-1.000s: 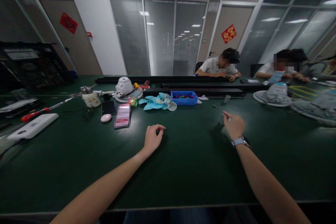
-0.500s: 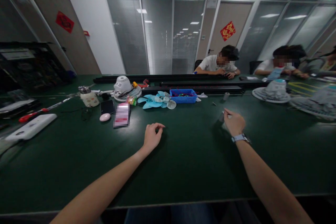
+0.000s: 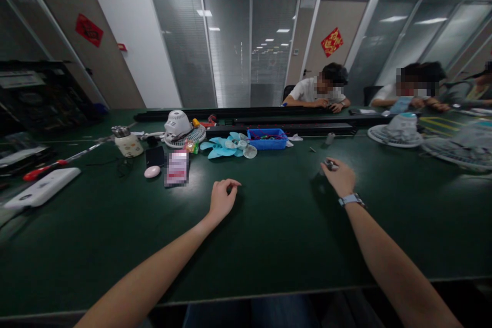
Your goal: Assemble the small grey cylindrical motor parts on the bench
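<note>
My left hand (image 3: 223,199) rests on the green table (image 3: 269,246) with fingers loosely bent, thumb apart from the index finger, and nothing in it. Over the table on the right, my right hand (image 3: 341,177), with a watch on its wrist, is closed round a small silvery piece (image 3: 330,165); the fingers hide most of it, so its kind is unclear. Beyond that hand stand a small grey cylinder (image 3: 329,138) and a thin short piece (image 3: 312,149). Light-blue fan blades (image 3: 221,147) and a blue bin (image 3: 267,139) of small parts lie farther back.
Left of my left hand are a pink-and-white card (image 3: 177,168), a pink oval object (image 3: 152,171), a patterned bottle (image 3: 127,142) and a white power strip (image 3: 42,188). A fan body (image 3: 179,125) stands behind. Long black bars (image 3: 284,127) cross the back; people sit beyond.
My right hand has turned slightly, and the silvery piece now shows between its fingers. My left hand stays in place. The whole view has shifted a little.
</note>
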A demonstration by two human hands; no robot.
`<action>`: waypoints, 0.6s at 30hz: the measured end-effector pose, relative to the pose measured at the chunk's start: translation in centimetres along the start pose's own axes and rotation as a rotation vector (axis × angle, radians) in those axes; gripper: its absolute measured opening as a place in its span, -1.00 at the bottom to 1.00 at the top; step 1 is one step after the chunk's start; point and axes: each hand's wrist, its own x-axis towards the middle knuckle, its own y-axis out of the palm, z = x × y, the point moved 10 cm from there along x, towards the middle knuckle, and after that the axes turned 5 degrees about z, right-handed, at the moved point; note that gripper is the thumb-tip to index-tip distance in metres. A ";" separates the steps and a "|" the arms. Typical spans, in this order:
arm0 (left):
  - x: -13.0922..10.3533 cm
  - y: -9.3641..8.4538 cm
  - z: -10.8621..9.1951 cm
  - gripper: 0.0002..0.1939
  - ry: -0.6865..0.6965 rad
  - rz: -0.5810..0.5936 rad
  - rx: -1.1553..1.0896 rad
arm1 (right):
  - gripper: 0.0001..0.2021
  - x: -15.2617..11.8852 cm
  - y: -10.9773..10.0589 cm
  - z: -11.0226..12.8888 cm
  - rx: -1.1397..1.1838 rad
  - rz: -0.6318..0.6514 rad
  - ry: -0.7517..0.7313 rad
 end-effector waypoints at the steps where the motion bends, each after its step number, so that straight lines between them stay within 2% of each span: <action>1: 0.0 0.0 0.0 -0.81 0.000 0.001 -0.001 | -0.57 0.0 0.1 -0.2 -0.004 0.004 0.009; 8: -0.1 -0.2 -0.3 -0.81 0.001 -0.012 -0.005 | -0.42 0.0 2.4 -1.5 -0.013 0.101 0.050; 18: 0.0 -0.1 -0.1 -0.80 -0.001 -0.007 -0.011 | -0.48 0.1 3.0 -1.9 -0.031 0.119 0.064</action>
